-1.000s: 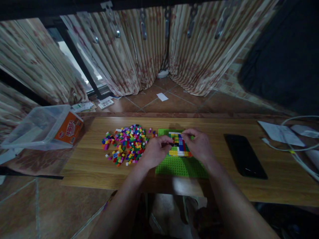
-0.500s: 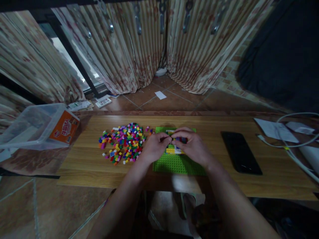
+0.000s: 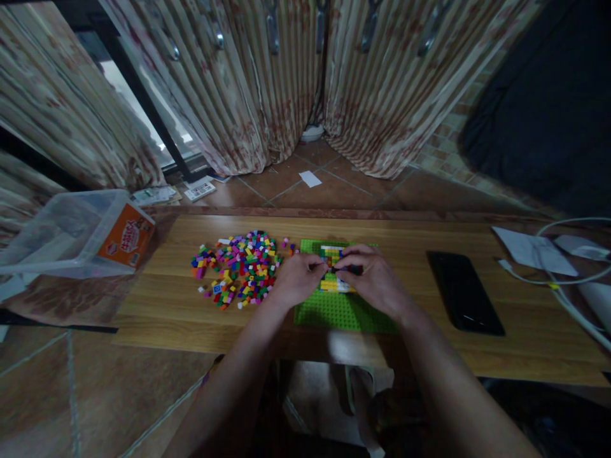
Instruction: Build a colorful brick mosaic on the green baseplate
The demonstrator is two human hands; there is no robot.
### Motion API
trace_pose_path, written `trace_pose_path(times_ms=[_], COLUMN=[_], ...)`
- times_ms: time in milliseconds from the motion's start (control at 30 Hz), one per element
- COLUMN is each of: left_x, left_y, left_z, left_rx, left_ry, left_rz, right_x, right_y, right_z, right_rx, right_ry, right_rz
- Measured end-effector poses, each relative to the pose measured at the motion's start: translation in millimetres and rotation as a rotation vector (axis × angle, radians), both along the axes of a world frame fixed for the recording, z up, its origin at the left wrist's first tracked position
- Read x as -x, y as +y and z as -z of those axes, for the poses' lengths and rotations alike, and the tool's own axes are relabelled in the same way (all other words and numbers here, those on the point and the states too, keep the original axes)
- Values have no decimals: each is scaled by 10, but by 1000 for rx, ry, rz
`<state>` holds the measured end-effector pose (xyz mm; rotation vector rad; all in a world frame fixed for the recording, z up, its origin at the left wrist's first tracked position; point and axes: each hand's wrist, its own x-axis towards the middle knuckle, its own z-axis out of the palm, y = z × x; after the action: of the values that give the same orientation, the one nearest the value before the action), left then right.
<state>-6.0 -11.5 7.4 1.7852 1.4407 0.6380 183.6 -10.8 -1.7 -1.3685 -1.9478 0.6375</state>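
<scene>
A green studded baseplate (image 3: pixel 341 313) lies on the wooden table under both my hands. On it stands a low build of toy bricks (image 3: pixel 329 285), with yellow and white rows showing; my fingers cover part of it. My left hand (image 3: pixel 299 278) is over the plate's left side, thumb and forefinger pinched at the build. From the right, my right hand (image 3: pixel 371 280) reaches in with its thumb and fingers closed above the bricks. Something small and dark shows near the fingertips, too small to name. A loose heap of coloured toy bricks (image 3: pixel 251 264) lies left of the plate.
To the right on the table (image 3: pixel 191 331) lies a black phone (image 3: pixel 465 292). Papers (image 3: pixel 532 250) and a white cable (image 3: pixel 518 275) are at the far right. Beyond the left end sits a clear plastic bin (image 3: pixel 67 238) with an orange label. Curtains (image 3: pixel 267 114) hang behind.
My fingertips have moved slightly apart from each other, and more of the build shows between my hands. The whole view has shifted a little; the heap and phone lie as before.
</scene>
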Motion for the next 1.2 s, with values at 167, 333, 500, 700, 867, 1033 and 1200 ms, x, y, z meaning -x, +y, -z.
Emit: trace_pose_path(times_ms=[167,333,500,700,867,1033,1200], left_x=[-67,-97,-129,-145,-94,-76,-144], left_y=[-48,-50,-67,-67,-32,-35,-72], left_z=[-82,-110,-126,-130,-84,-77,-103], left_rx=[19,21,11,-12,-10,-24,-18], left_ry=[32,55,100,129,127,110,130], left_rz=[44,19,-19,-8,-34,-32,-49], right_x=[-2,-20,2,25,0,43,78], right_y=[-5,-14,-23,7,40,29,23], right_z=[17,-7,-11,38,11,10,31], right_rx=[-18,-27,-40,-34,-2,-15,-9], right_ry=[-26,-49,-53,17,95,36,12], right_rz=[19,4,-1,63,89,123,154])
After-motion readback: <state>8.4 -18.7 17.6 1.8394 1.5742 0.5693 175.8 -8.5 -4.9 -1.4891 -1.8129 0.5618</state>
